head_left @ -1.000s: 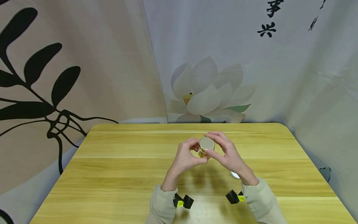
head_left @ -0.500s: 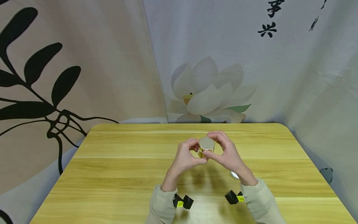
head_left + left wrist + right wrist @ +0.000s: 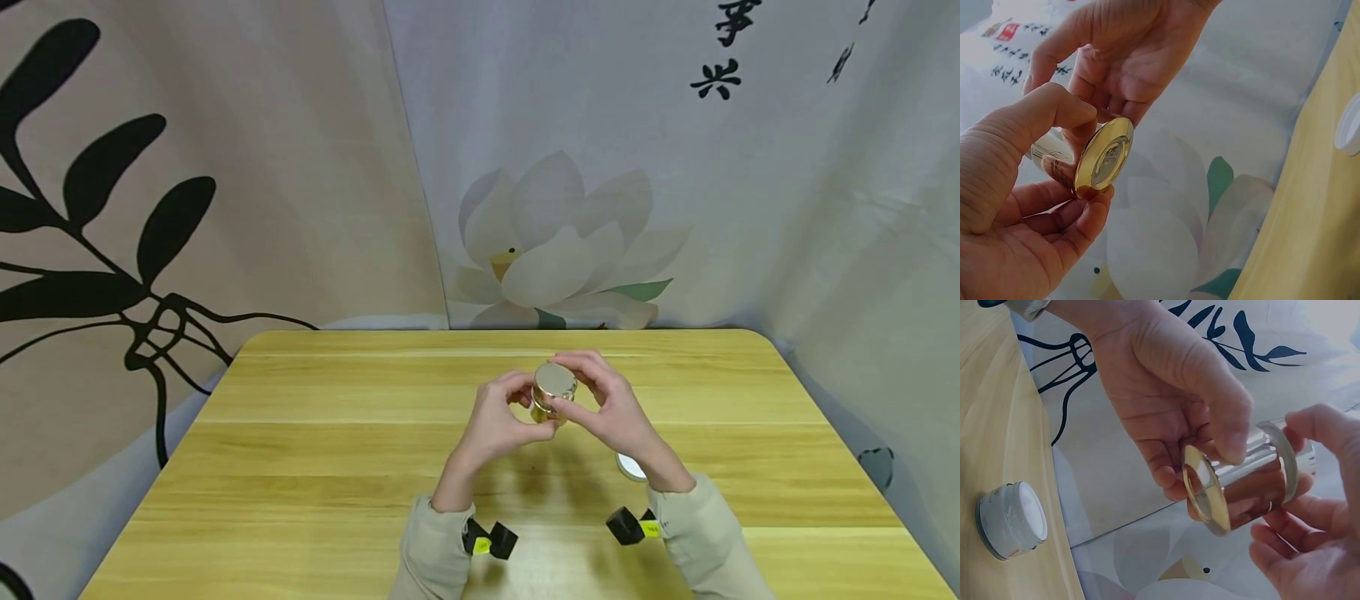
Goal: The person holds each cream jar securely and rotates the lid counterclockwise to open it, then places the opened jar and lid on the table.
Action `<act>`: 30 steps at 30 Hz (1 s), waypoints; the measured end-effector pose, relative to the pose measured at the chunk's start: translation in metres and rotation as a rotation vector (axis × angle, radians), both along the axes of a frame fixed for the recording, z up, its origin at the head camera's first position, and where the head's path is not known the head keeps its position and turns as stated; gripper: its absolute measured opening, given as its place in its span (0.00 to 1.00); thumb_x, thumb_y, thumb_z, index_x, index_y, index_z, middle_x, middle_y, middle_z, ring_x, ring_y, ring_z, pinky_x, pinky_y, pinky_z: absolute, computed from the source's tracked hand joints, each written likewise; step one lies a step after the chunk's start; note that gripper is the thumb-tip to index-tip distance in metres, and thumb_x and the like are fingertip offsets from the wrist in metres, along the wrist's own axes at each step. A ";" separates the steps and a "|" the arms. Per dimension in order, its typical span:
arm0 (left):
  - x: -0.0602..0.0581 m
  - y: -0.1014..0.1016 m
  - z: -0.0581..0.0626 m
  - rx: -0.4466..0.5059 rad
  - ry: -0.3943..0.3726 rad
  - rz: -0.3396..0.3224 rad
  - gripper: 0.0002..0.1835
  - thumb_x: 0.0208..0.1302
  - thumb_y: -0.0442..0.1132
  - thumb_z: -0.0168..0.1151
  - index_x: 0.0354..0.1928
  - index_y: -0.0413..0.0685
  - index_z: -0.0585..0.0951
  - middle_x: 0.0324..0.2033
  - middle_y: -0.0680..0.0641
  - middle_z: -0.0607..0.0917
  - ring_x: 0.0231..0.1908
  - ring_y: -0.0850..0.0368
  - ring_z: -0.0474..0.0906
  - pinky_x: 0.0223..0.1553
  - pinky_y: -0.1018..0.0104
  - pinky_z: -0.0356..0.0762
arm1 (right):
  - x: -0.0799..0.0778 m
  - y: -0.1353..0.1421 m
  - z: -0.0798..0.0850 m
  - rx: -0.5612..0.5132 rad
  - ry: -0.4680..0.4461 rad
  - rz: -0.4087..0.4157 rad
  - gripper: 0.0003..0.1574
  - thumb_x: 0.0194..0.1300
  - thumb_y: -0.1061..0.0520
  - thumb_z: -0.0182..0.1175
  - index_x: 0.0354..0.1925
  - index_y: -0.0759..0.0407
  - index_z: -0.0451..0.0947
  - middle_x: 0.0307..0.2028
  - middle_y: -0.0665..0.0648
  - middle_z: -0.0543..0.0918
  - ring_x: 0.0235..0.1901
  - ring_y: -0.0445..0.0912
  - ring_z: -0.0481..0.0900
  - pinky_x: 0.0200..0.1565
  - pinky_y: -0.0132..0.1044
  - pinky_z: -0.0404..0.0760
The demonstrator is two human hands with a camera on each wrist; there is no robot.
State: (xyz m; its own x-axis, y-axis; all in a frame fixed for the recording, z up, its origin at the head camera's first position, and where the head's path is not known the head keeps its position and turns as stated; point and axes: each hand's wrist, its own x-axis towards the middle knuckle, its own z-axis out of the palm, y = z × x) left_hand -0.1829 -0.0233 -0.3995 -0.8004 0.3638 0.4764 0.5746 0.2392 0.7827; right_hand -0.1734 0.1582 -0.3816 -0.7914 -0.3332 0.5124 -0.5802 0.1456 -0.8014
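Note:
A shiny gold cylindrical jar (image 3: 555, 380) with a flat round top is held up over the table between both hands. My left hand (image 3: 504, 412) grips its lower part, thumb in front and fingers curled behind. My right hand (image 3: 603, 400) pinches the upper part, thumb on the near side and index finger at the far rim. In the left wrist view the gold jar (image 3: 1107, 156) shows its flared base with a recessed, embossed centre. From the right wrist, the mirror-like wall of the gold jar (image 3: 1254, 494) reflects the fingers.
A small clear jar with a white top (image 3: 1013, 519) stands on the wooden table (image 3: 337, 467), partly behind my right wrist in the head view. Black camera mounts (image 3: 491, 540) sit at both cuffs. A printed curtain (image 3: 300, 167) hangs behind the table's far edge.
My right hand has shifted along the gold jar's top, moving slightly right and then back left. The top now sits a little higher and more tilted. My left hand stays nearly still.

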 end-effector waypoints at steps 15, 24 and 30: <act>-0.002 -0.004 -0.006 0.035 -0.071 0.013 0.22 0.41 0.31 0.73 0.44 0.36 0.81 0.32 0.46 0.80 0.29 0.57 0.73 0.32 0.68 0.75 | 0.003 0.009 0.003 -0.133 0.033 -0.129 0.29 0.46 0.81 0.62 0.50 0.77 0.70 0.47 0.68 0.74 0.47 0.39 0.76 0.52 0.27 0.72; 0.003 -0.006 0.004 0.028 -0.131 0.043 0.23 0.40 0.27 0.73 0.43 0.31 0.80 0.32 0.41 0.80 0.30 0.48 0.74 0.32 0.68 0.73 | 0.006 0.022 -0.007 -0.152 0.032 -0.187 0.28 0.42 0.82 0.61 0.45 0.79 0.64 0.46 0.60 0.75 0.46 0.39 0.76 0.48 0.25 0.73; 0.003 -0.008 0.002 0.029 -0.123 0.042 0.21 0.40 0.29 0.73 0.42 0.34 0.81 0.31 0.44 0.80 0.29 0.53 0.73 0.32 0.68 0.74 | 0.009 0.032 -0.013 -0.053 0.003 -0.232 0.28 0.43 0.79 0.64 0.44 0.75 0.65 0.44 0.65 0.73 0.42 0.38 0.74 0.44 0.22 0.73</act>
